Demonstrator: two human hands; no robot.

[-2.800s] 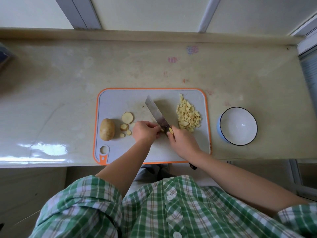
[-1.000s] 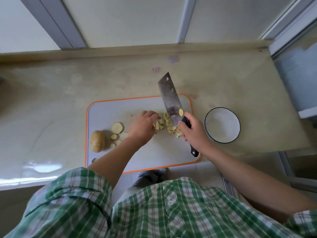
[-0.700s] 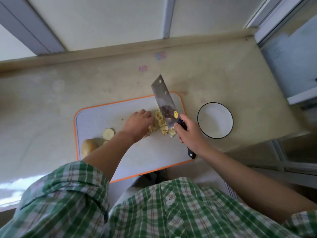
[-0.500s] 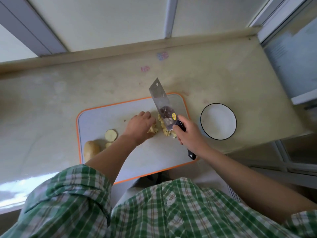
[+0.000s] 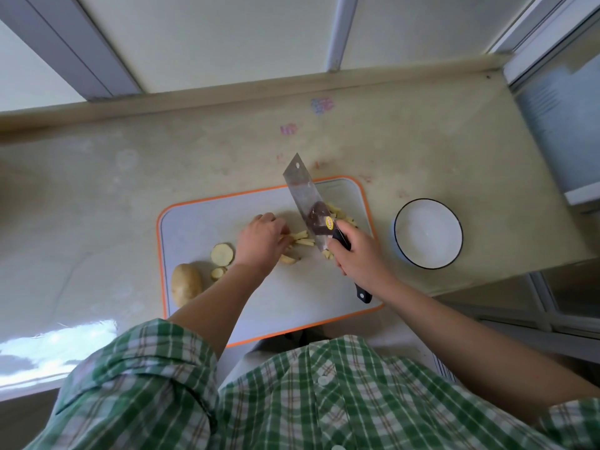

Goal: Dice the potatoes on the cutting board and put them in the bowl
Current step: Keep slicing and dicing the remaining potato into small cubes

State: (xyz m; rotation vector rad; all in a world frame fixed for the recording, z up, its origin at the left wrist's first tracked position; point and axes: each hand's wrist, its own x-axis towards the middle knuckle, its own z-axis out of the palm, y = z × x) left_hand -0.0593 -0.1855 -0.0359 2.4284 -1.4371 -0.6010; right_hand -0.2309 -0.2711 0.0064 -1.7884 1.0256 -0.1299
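Observation:
A grey cutting board (image 5: 292, 303) with an orange rim lies on the counter. My right hand (image 5: 360, 254) grips the black handle of a cleaver (image 5: 306, 203), blade tilted over the board's right part. Diced potato (image 5: 339, 212) lies partly hidden behind the blade. My left hand (image 5: 261, 241) rests curled on potato strips (image 5: 303, 238) just left of the blade. A round potato slice (image 5: 222, 254), smaller slices (image 5: 218, 273) and a whole potato piece (image 5: 186, 284) lie at the board's left. An empty white bowl (image 5: 428, 233) with a dark rim stands to the right of the board.
The beige counter (image 5: 130, 190) ends at a raised back ledge (image 5: 227, 95) under a window. Its right edge drops off just past the bowl, and the front edge runs under the board's near corner. My green plaid shirt (image 5: 292, 401) fills the bottom.
The cleaver lifted from flat cutting to a tilted pose. The diced pile was pushed right, behind the blade. My left hand moved onto potato strips. The view swung left and tilted.

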